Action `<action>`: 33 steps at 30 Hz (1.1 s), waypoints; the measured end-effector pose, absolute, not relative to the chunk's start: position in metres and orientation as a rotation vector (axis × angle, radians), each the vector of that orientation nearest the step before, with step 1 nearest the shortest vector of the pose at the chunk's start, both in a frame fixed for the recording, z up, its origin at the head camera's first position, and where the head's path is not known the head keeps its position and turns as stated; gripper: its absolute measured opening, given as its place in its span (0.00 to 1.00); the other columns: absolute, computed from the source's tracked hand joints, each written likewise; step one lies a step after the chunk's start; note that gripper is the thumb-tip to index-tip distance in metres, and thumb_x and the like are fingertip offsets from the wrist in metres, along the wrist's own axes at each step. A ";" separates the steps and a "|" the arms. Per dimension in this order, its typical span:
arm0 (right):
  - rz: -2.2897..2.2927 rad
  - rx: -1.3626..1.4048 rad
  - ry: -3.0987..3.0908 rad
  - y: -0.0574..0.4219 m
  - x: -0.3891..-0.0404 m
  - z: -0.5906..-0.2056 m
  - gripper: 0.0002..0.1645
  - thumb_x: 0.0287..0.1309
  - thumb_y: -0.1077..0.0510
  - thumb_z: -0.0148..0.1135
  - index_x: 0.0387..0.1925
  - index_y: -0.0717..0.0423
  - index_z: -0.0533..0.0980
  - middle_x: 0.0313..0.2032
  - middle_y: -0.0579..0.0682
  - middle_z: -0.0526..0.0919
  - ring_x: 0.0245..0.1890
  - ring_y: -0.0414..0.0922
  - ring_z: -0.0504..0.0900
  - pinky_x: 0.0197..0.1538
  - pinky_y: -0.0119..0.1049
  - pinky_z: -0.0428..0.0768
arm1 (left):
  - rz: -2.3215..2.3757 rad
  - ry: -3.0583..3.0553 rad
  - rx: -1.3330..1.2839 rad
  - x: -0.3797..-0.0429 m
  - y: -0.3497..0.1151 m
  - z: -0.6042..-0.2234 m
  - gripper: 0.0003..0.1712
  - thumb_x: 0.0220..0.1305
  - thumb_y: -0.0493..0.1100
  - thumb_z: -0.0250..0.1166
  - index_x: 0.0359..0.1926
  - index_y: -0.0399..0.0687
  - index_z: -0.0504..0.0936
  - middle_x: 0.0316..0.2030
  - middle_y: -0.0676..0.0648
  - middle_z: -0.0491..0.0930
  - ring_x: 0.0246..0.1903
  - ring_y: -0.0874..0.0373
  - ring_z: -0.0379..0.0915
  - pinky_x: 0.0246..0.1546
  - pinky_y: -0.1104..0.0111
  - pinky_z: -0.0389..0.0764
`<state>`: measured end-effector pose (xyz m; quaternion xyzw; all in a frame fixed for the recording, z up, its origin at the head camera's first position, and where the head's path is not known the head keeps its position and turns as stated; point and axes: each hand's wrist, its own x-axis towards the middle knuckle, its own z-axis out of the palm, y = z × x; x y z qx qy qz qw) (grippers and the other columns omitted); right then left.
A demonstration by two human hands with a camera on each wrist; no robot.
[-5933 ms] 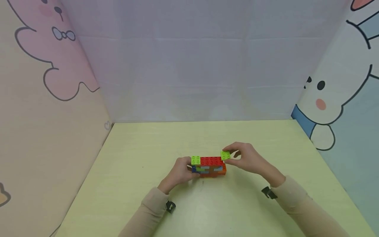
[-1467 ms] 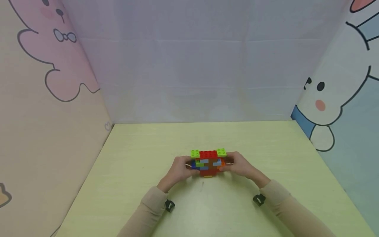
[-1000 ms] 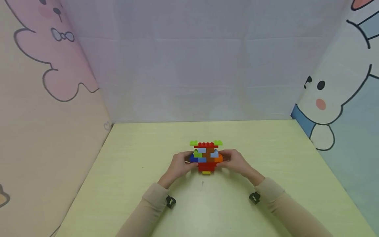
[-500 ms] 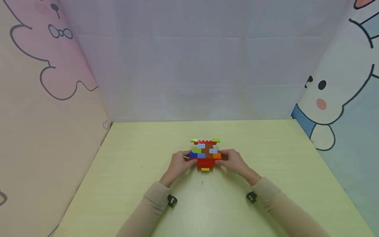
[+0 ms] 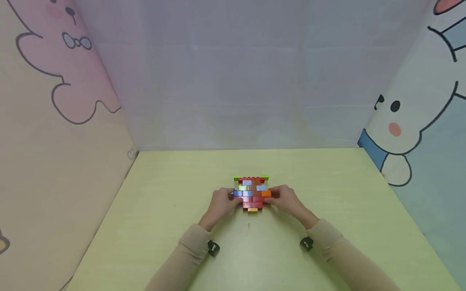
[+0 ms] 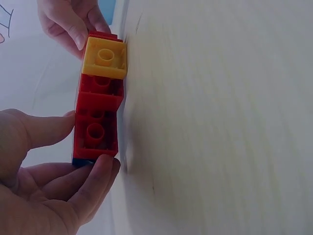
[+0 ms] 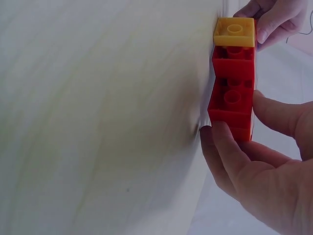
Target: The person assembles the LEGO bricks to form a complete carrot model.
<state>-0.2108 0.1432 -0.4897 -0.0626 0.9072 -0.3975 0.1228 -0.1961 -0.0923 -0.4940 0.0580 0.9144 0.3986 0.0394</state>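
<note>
A model of toy building bricks point(image 5: 257, 194), wide at the middle and narrower below, lies tipped back with its front face upward in the head view. Red, blue, orange, brown and light blue bricks make up that face. Bright green bricks point(image 5: 265, 177) stick out at its two far corners, and a yellow brick point(image 5: 253, 209) forms the near end. My left hand point(image 5: 220, 205) pinches the left side between thumb and fingers; my right hand point(image 5: 291, 203) does the same on the right. Both wrist views show hollow undersides of the yellow and red bricks. The model's back is hidden.
The pale yellow-green table point(image 5: 182, 173) extends around the model. A plain light cloth point(image 5: 225, 81) closes off the back, with cartoon-printed walls at left and right. Each sleeve has a small black device point(image 5: 213, 248) at the wrist.
Earlier my right hand pinched a green brick at the model's right top corner; that brick now sits on it. My right hand now grips the side, and the model has tipped back, face up.
</note>
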 end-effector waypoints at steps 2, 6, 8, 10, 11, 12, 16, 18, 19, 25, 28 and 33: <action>-1.150 -0.167 2.646 0.142 -0.210 -0.490 0.26 0.55 0.57 0.69 0.54 0.64 0.77 0.45 0.52 0.81 0.42 0.48 0.76 0.46 0.41 0.78 | 1.215 2.786 0.147 -0.196 -0.092 -0.495 0.27 0.57 0.47 0.71 0.53 0.34 0.80 0.27 0.49 0.77 0.24 0.57 0.66 0.21 0.69 0.67; -1.126 -0.159 2.675 0.141 -0.210 -0.492 0.26 0.55 0.56 0.69 0.54 0.65 0.77 0.46 0.54 0.82 0.43 0.48 0.77 0.46 0.42 0.78 | 1.204 2.758 0.094 -0.195 -0.090 -0.495 0.28 0.57 0.49 0.71 0.54 0.36 0.80 0.31 0.48 0.79 0.29 0.56 0.69 0.22 0.69 0.70; -1.121 -0.156 2.692 0.141 -0.209 -0.492 0.27 0.54 0.57 0.70 0.53 0.66 0.77 0.46 0.56 0.82 0.44 0.49 0.78 0.47 0.43 0.78 | 1.200 2.753 0.078 -0.196 -0.089 -0.496 0.30 0.56 0.50 0.71 0.55 0.36 0.79 0.34 0.47 0.80 0.31 0.55 0.70 0.23 0.69 0.72; -1.125 -0.155 2.700 0.141 -0.209 -0.492 0.27 0.54 0.57 0.70 0.53 0.67 0.77 0.46 0.57 0.82 0.44 0.49 0.79 0.47 0.43 0.78 | 1.189 2.759 0.073 -0.196 -0.089 -0.496 0.31 0.56 0.51 0.71 0.55 0.36 0.79 0.35 0.47 0.81 0.32 0.55 0.70 0.24 0.70 0.72; -1.126 -0.159 2.704 0.141 -0.209 -0.492 0.27 0.54 0.57 0.70 0.53 0.67 0.77 0.47 0.57 0.82 0.44 0.49 0.79 0.47 0.43 0.78 | 1.184 2.765 0.076 -0.196 -0.089 -0.497 0.30 0.56 0.51 0.71 0.55 0.35 0.79 0.35 0.46 0.81 0.32 0.55 0.70 0.24 0.70 0.72; -1.131 -0.159 2.703 0.141 -0.209 -0.492 0.27 0.54 0.57 0.70 0.53 0.67 0.77 0.47 0.57 0.82 0.44 0.49 0.79 0.47 0.43 0.78 | 1.181 2.770 0.076 -0.196 -0.089 -0.497 0.30 0.56 0.50 0.71 0.54 0.35 0.80 0.35 0.46 0.81 0.32 0.55 0.70 0.24 0.70 0.72; -1.129 -0.153 2.709 0.141 -0.209 -0.491 0.27 0.55 0.57 0.69 0.54 0.66 0.77 0.48 0.57 0.81 0.44 0.48 0.79 0.46 0.42 0.78 | 1.176 2.769 0.096 -0.198 -0.089 -0.497 0.26 0.57 0.50 0.71 0.51 0.36 0.82 0.32 0.49 0.80 0.31 0.56 0.70 0.23 0.69 0.71; -1.132 -0.150 2.708 0.142 -0.209 -0.491 0.27 0.55 0.57 0.69 0.54 0.67 0.76 0.48 0.57 0.81 0.44 0.48 0.78 0.46 0.42 0.78 | 1.180 2.762 0.100 -0.199 -0.089 -0.497 0.26 0.57 0.50 0.71 0.51 0.36 0.82 0.32 0.49 0.80 0.31 0.55 0.70 0.23 0.69 0.71; -1.132 -0.147 2.709 0.142 -0.209 -0.491 0.27 0.55 0.57 0.69 0.54 0.67 0.76 0.48 0.57 0.81 0.43 0.48 0.78 0.46 0.42 0.78 | 1.178 2.761 0.102 -0.200 -0.089 -0.498 0.26 0.57 0.50 0.71 0.51 0.36 0.82 0.33 0.48 0.81 0.32 0.55 0.70 0.23 0.69 0.72; -1.123 -0.139 2.699 0.145 -0.210 -0.491 0.28 0.55 0.55 0.69 0.54 0.67 0.76 0.47 0.56 0.81 0.42 0.47 0.78 0.45 0.41 0.78 | 1.130 2.785 0.112 -0.201 -0.088 -0.501 0.31 0.57 0.52 0.70 0.55 0.36 0.79 0.38 0.46 0.80 0.35 0.55 0.67 0.26 0.69 0.71; -1.095 -0.138 2.690 0.149 -0.212 -0.488 0.31 0.57 0.52 0.68 0.57 0.67 0.74 0.48 0.57 0.80 0.44 0.49 0.77 0.45 0.42 0.78 | 1.123 2.797 0.133 -0.203 -0.092 -0.499 0.32 0.57 0.54 0.69 0.55 0.35 0.79 0.36 0.44 0.81 0.33 0.54 0.70 0.25 0.68 0.72; -1.026 -0.230 2.761 0.164 -0.225 -0.471 0.36 0.61 0.48 0.62 0.62 0.67 0.67 0.57 0.63 0.73 0.54 0.58 0.73 0.52 0.51 0.73 | 1.115 2.908 0.159 -0.217 -0.107 -0.485 0.32 0.60 0.56 0.66 0.54 0.34 0.79 0.44 0.39 0.82 0.39 0.50 0.77 0.35 0.63 0.78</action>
